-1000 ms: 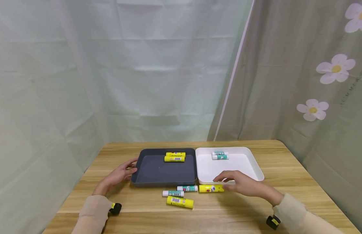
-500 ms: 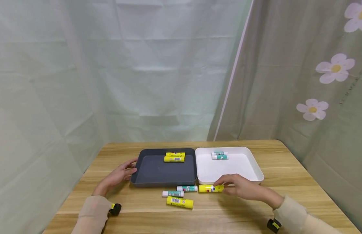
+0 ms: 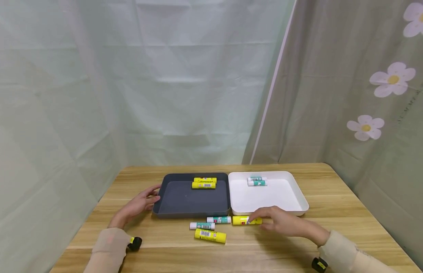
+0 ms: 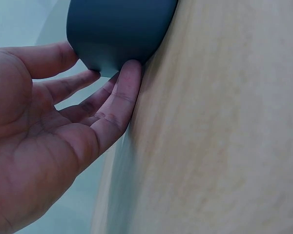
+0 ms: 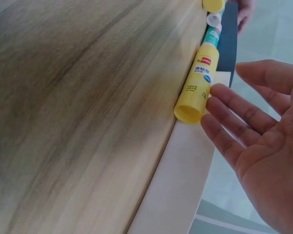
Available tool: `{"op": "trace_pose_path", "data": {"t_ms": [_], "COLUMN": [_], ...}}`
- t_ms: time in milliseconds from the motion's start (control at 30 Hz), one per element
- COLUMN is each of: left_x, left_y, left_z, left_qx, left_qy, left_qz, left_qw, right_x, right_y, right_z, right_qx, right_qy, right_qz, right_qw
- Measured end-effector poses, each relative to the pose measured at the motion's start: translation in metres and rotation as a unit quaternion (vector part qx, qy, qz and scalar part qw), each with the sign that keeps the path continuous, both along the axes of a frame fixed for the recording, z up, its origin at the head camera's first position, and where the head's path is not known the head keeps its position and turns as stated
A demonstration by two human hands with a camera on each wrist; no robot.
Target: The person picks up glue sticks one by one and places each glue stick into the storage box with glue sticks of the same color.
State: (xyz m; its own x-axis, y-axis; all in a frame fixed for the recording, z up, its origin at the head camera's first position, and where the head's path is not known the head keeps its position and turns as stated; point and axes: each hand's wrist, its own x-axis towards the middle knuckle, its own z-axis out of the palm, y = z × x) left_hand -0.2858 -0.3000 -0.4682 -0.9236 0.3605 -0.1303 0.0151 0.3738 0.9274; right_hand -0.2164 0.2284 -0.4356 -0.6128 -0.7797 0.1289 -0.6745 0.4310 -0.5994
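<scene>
My right hand (image 3: 277,222) reaches over the right end of a yellow glue stick (image 3: 240,220) lying in front of the white tray (image 3: 297,195). In the right wrist view its fingers (image 5: 229,122) are loosely extended at the side of that glue stick (image 5: 195,87), while the thumb stands apart; firm contact cannot be told. My left hand (image 3: 137,204) rests its fingertips against the left side of the dark grey tray (image 3: 156,204). The left wrist view has the fingers (image 4: 129,80) touching the underside corner of this tray (image 4: 117,34).
Another yellow glue stick (image 3: 210,236) and two white-and-green ones (image 3: 202,226) lie before the dark tray. Inside that tray are two yellow glue sticks (image 3: 203,185); the white tray holds two white-and-green ones (image 3: 257,183). All stand on a wooden table (image 3: 259,254) with curtains (image 3: 197,94) behind.
My right hand has lowered, its forefinger coming down from the white tray's front rim onto the yellow glue stick. The left hand, trays and glue sticks stay where they were.
</scene>
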Motion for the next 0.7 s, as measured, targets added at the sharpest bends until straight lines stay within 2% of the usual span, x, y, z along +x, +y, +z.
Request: {"op": "trace_pose_path", "data": {"t_ms": [400, 500, 700], "left_x": [-0.0014, -0.0012, -0.0015], "left_y": [0.0002, 0.0002, -0.0008], "left_z": [0.0003, 0.0004, -0.0004], "left_qx": [0.001, 0.002, 0.004], "left_qy": [0.003, 0.002, 0.004], "left_qz": [0.002, 0.002, 0.001], "left_qw": [1.0, 1.0, 1.0], "right_x": [0.0044, 0.0057, 0.0062], "right_y": [-0.0034, -0.0038, -0.0035], "right_z": [0.0032, 0.0035, 0.0058], "right_qx": [0.027, 0.03, 0.002], "right_qy": [-0.02, -0.015, -0.011], "right_qz": [-0.017, -0.015, -0.031], "right_qw": [0.9993, 0.9993, 0.9994]}}
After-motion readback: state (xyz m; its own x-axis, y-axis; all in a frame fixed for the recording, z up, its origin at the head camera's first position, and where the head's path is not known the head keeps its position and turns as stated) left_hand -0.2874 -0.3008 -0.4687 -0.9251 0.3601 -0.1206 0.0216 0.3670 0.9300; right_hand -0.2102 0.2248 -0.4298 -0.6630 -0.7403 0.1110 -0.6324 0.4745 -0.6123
